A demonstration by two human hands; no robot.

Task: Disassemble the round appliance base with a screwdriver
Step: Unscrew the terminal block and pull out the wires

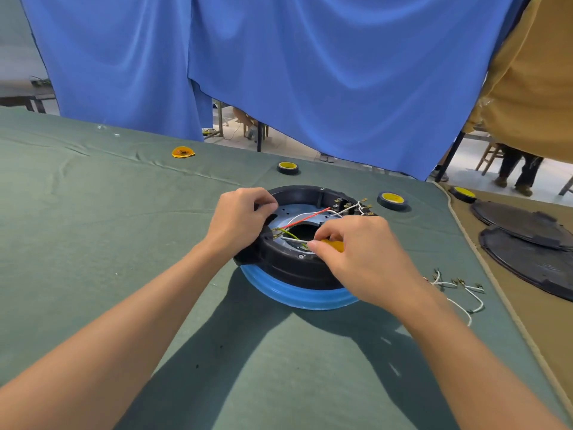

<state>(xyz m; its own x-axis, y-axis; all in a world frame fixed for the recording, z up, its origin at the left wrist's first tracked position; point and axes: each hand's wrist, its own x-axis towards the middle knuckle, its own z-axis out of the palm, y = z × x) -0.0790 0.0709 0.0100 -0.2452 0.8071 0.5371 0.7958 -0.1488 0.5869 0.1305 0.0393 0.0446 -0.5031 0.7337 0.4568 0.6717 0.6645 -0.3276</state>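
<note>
The round appliance base (291,268) lies on the green cloth, black on top with a blue ring (297,294) below. Inside it red, white and yellow-green wires (307,216) cross a metal plate with a central hole. My left hand (240,220) grips the base's left rim, fingers curled over the edge. My right hand (356,256) holds the yellow-handled screwdriver (333,244) over the near right rim, its tip hidden by my fingers. A screw (300,256) shows on the near rim.
Several loose white wires (459,290) lie right of the base. Two tape rolls (392,200) (287,167) sit behind it, a third (463,193) on the tan cloth. Two black round covers (527,243) lie at right. A yellow disc (183,152) sits far left. Blue curtain behind.
</note>
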